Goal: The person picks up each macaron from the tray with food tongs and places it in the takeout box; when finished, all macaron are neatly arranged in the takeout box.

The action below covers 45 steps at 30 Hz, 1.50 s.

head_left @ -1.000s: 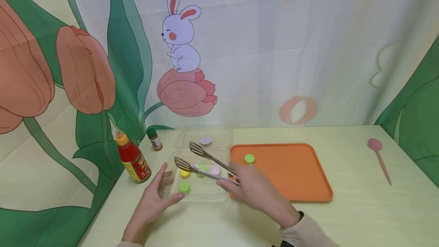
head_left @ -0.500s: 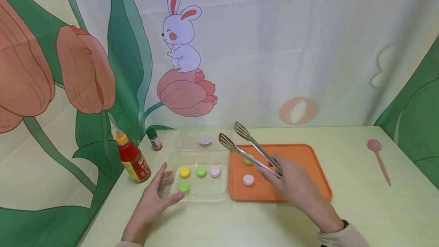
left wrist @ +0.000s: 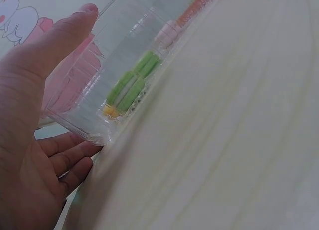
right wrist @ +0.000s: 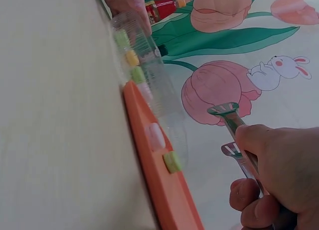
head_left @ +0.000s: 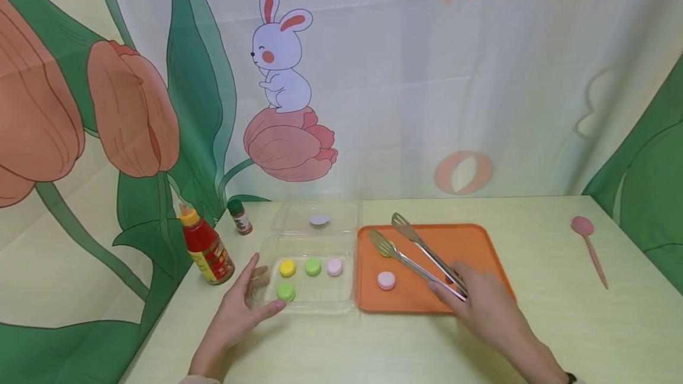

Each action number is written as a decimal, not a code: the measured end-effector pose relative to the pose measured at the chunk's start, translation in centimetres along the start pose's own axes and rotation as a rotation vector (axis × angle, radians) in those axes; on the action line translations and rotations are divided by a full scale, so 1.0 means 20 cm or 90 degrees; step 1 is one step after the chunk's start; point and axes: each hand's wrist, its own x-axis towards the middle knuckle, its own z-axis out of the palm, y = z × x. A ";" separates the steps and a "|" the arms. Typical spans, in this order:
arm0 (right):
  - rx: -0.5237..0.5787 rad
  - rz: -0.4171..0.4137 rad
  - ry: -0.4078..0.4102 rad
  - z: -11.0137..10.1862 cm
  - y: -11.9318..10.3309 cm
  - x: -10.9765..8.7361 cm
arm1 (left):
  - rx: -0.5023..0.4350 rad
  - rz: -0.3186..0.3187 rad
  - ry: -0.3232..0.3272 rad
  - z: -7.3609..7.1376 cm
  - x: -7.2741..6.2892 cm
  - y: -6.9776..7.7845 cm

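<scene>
The left hand (head_left: 238, 308) is spread; the right hand (head_left: 488, 308) is curled.

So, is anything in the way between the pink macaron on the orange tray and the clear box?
Only two edges bar the pink macaron: the raised rim of the orange tray, then the side wall of the clear box. Nothing else visible lies between, and the tongs in the right hand don't cross that gap.
</scene>
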 end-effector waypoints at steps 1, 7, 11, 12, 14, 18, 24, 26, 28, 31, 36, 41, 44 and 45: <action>-0.004 -0.001 -0.001 0.00 0.01 -0.01 | -0.001 0.001 0.000 0.00 0.00 0.00; -0.019 0.005 -0.031 0.04 0.05 -0.07 | -0.010 0.008 0.000 0.00 0.00 0.00; -0.020 0.035 -0.062 0.07 0.07 -0.10 | -0.011 0.007 0.000 0.00 -0.01 0.01; -0.021 0.044 -0.070 0.07 0.08 -0.10 | -0.011 0.007 -0.001 0.00 -0.01 0.01; -0.024 0.057 -0.084 0.08 0.08 -0.11 | -0.012 0.007 -0.001 0.00 -0.01 0.01; -0.041 0.064 -0.103 0.10 0.09 -0.11 | -0.010 0.010 -0.001 0.00 -0.01 0.00; -0.061 0.054 -0.113 0.12 0.10 -0.13 | -0.005 0.015 -0.002 0.00 -0.01 0.00; -0.063 0.050 -0.114 0.12 0.10 -0.14 | -0.007 0.016 -0.003 0.00 -0.01 0.01; -0.063 0.048 -0.116 0.12 0.10 -0.14 | -0.008 0.016 -0.003 0.00 -0.01 0.02; -0.065 0.048 -0.117 0.12 0.10 -0.13 | -0.010 0.018 -0.002 0.00 -0.01 0.02; -0.071 0.044 -0.118 0.11 0.11 -0.13 | -0.010 0.023 -0.002 0.00 -0.01 0.02; -0.072 0.031 -0.119 0.12 0.11 -0.12 | -0.007 0.017 -0.003 -0.01 -0.01 0.02; -0.072 0.026 -0.118 0.12 0.10 -0.13 | -0.006 0.012 -0.003 -0.01 -0.01 0.01; -0.071 0.025 -0.117 0.12 0.10 -0.13 | -0.006 0.011 -0.003 0.00 -0.01 0.01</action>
